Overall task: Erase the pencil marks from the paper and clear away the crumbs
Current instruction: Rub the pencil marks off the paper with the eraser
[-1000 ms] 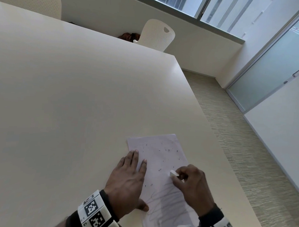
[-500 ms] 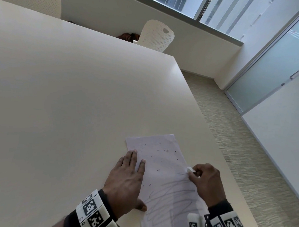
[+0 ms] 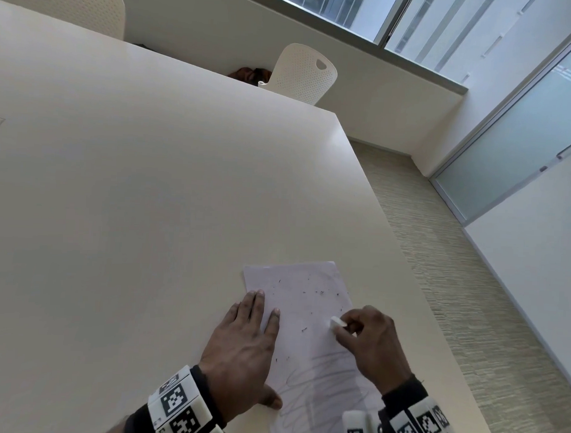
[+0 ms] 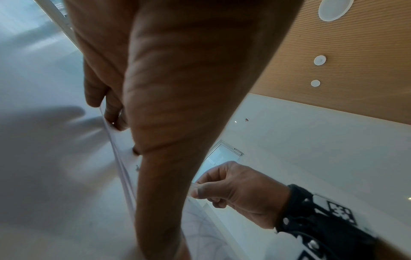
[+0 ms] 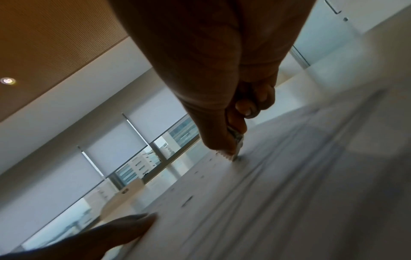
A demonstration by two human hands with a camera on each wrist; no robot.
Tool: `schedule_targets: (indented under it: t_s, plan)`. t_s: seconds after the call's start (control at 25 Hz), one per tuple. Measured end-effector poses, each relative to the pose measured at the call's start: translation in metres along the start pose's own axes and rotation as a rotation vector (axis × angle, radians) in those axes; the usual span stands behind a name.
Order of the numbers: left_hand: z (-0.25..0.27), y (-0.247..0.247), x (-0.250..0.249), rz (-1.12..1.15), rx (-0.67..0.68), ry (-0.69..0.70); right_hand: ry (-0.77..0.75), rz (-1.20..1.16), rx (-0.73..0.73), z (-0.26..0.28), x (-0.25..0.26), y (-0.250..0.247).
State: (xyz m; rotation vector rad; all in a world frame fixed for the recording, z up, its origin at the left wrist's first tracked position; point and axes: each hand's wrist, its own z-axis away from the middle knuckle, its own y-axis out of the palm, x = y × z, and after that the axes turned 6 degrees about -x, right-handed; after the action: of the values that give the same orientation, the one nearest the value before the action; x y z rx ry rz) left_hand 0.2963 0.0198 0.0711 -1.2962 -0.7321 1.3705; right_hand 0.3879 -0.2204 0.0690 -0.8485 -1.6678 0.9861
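A white sheet of paper point(image 3: 303, 302) lies near the table's right edge, with grey pencil scribbles point(image 3: 322, 385) on its near half and dark eraser crumbs point(image 3: 321, 292) scattered over its far half. My left hand point(image 3: 244, 342) lies flat with straight fingers on the paper's left edge, pressing it down. My right hand point(image 3: 367, 342) pinches a small white eraser point(image 3: 337, 322) and holds its tip on the paper just above the scribbles. In the right wrist view the eraser point(image 5: 237, 148) touches the sheet, and the picture is blurred by motion.
The cream table point(image 3: 131, 193) stretches far to the left and back; its right edge point(image 3: 406, 264) runs close beside the paper, with carpeted floor point(image 3: 470, 290) beyond. A white perforated chair point(image 3: 302, 73) stands behind the far edge, another at top left point(image 3: 74, 4).
My right hand has swept the eraser out to the paper's right edge and back inward, a little farther up the sheet. The left hand has stayed pressed on the paper.
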Motion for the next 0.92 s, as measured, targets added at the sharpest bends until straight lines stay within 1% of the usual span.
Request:
schedule_targets:
  t_s: [0.16,0.28,0.32,0.4,0.48,0.52,0.6,0.64,0.72,0.8,0.84,0.92]
  plan:
    - [0.000,0.000,0.000,-0.005,0.004,0.004,0.098,0.042,-0.066,-0.007,-0.020,-0.020]
    - [0.000,-0.001,-0.001,-0.006,0.000,0.001,0.023,-0.017,0.037,0.017,-0.006,-0.017]
    - [0.000,-0.001,-0.001,-0.007,-0.002,0.001,0.020,-0.031,0.052,0.020,-0.007,-0.017]
    - [0.001,-0.001,-0.001,-0.009,0.011,0.004,0.072,0.003,0.003,0.013,-0.021,-0.021]
    - [0.001,-0.002,-0.001,-0.009,0.011,0.002,0.094,0.073,-0.072,0.010,-0.021,-0.022]
    - [0.001,-0.003,-0.002,-0.010,0.007,0.002,0.068,0.075,-0.069,0.014,-0.016,-0.018]
    - [0.001,-0.002,-0.001,-0.012,0.001,0.000,-0.011,0.035,0.002,0.024,-0.002,-0.009]
    - [0.001,-0.002,-0.001,-0.010,0.003,0.000,-0.016,0.019,0.017,0.024,-0.004,-0.008]
    - [0.001,-0.002,-0.001,-0.009,0.011,0.000,0.049,0.044,-0.024,0.014,-0.021,-0.018]
    - [0.001,-0.002,-0.001,-0.009,0.010,0.001,0.105,0.095,-0.067,0.011,-0.025,-0.027]
    - [0.001,-0.002,-0.001,-0.005,0.012,0.001,0.089,0.081,-0.048,0.015,-0.022,-0.025]
    - [0.001,-0.002,-0.001,-0.006,0.004,0.000,0.008,0.019,0.022,0.027,-0.009,-0.018]
